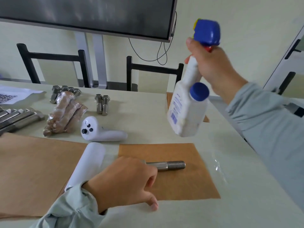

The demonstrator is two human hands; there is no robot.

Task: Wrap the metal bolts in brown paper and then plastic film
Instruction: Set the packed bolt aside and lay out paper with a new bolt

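A steel bolt (166, 165) lies on its side on a small sheet of brown paper (181, 183), threaded end toward the right, head end hidden under the left hand (126, 180). That hand is curled over the head end and appears to pin or grip it; the thumb rests on the table (230, 211) at the paper's near edge. The paper sits on a clear sheet of plastic film (220, 170) drawn from a white roll (88, 163) just left of it. The right hand (212, 63) grasps the neck of a white spray bottle (187, 109), held in the air above and behind the sheet. Judged by its look, the bolt is heavy, rigid and inclined to roll; the smooth shank offers the surest hold, the threads better friction. Farther back lie a finished wrapped bundle (65, 112), loose bolts (102, 104) and a white controller (100, 130).
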